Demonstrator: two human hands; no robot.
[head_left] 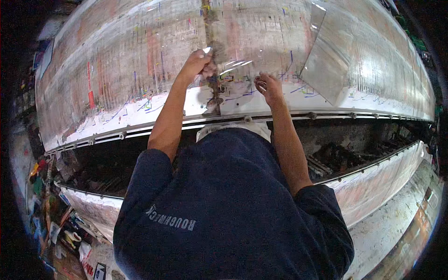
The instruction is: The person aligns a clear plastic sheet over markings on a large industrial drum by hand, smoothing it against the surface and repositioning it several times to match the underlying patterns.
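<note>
Dark shirt [233,200], one garment, lies nearest; beyond it, two hands. Left hand [200,64] is closed, seemingly pinching one clear film [235,66] between the hands, probably to steady it; right hand [269,87] is curled, its grip unclear. Right of that hand, one clear sheet [326,63] rests on one stained worktop [121,60].

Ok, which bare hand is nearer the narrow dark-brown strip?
The left hand, close by the strip; the right hand is farther off, on the strip's right.
</note>
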